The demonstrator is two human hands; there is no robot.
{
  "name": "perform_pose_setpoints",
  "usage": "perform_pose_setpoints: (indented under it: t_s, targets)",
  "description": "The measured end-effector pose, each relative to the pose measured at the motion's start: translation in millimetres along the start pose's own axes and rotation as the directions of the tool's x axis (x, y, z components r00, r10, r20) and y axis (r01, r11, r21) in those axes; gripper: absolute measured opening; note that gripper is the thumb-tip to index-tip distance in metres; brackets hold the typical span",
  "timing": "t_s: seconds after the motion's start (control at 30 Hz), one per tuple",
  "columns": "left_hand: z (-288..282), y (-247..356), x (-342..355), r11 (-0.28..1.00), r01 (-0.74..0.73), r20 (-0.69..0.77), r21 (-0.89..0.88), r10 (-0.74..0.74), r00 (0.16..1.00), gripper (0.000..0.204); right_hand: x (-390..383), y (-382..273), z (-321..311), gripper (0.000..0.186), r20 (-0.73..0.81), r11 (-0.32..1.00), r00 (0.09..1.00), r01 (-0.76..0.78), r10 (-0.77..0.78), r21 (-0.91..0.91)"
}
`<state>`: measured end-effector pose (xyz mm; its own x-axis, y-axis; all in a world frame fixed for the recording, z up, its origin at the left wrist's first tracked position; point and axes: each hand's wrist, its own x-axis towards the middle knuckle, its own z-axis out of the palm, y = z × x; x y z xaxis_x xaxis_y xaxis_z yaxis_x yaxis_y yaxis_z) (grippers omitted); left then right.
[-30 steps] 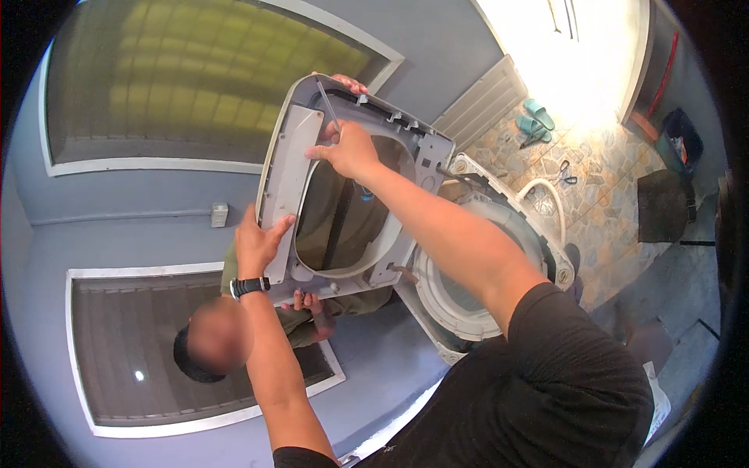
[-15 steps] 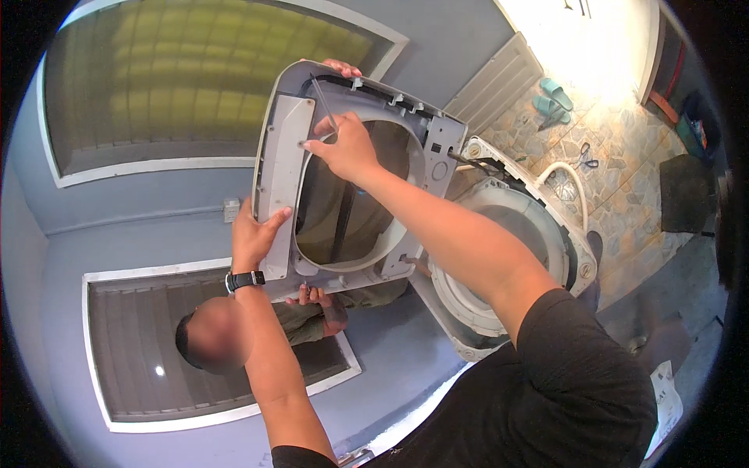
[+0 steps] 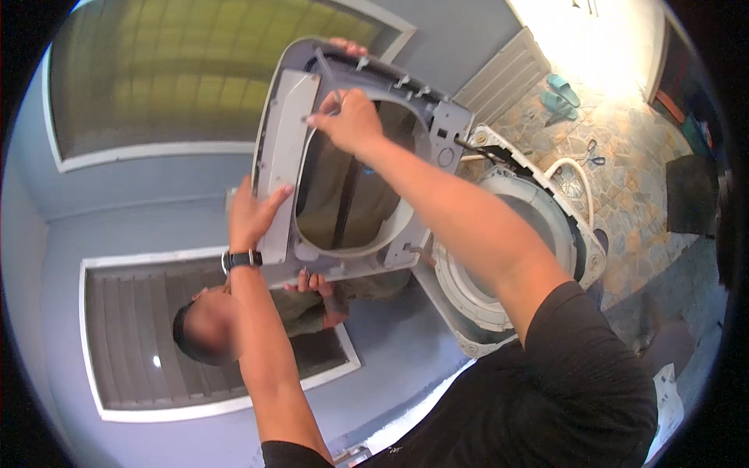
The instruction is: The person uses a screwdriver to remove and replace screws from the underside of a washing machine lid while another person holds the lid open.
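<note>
A washing machine's top cover (image 3: 275, 168), grey-white with a large round opening, is held up on edge, its underside facing me. My left hand (image 3: 253, 214) grips its left edge, thumb flat on the long pale strip. In my right hand (image 3: 351, 121) is a slim grey rod-shaped tool (image 3: 326, 70), pinched by the fingers; it reaches toward the cover's upper left corner. Its exact kind is unclear. Another person's hands support the cover, one at the top edge (image 3: 349, 47) and one at the bottom edge (image 3: 310, 282).
The open washing machine body (image 3: 460, 312), with its round tub (image 3: 499, 234), stands right of the cover; dark wires (image 3: 484, 148) run between them. A pale hose (image 3: 581, 175), scissors (image 3: 593, 152) and green slippers (image 3: 560, 97) are beyond. The other person (image 3: 211, 327) is behind my left forearm.
The cover has shifted slightly upward in the view, and my right hand has moved up with it. My left hand keeps its grip on the edge.
</note>
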<state>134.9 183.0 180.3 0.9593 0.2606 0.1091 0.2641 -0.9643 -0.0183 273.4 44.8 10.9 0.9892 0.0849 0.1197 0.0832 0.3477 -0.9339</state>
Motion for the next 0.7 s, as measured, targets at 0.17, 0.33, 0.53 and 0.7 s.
perform_pose_setpoints:
  t_s: [0.17, 0.33, 0.53, 0.7]
  targets:
    - [-11.0, -8.0, 13.2, 0.997, 0.069, 0.151, -0.018, -0.065, 0.986, 0.065, -12.5, 5.8, 11.6, 0.048, -0.013, 0.993, 0.995, 0.102, -0.103, -0.062]
    - [-11.5, -18.0, 22.6, 1.0, 0.017, 0.213, 0.008, -0.018, 0.977, 0.068, -53.2, 7.4, 28.0, 0.083, -0.018, 0.938, 0.962, 0.263, -0.274, -0.225]
    - [-7.6, -25.4, 23.9, 0.997, -0.055, 0.185, 0.049, 0.045, 0.982, 0.076, -71.7, 4.1, 44.4, 0.105, -0.049, 0.901, 0.947, 0.284, -0.317, -0.327]
    - [-14.3, -20.8, 16.7, 0.984, -0.155, 0.151, 0.085, 0.141, 0.978, 0.07, -70.6, -2.8, 45.8, 0.107, -0.068, 0.868, 0.933, 0.299, -0.352, -0.395]
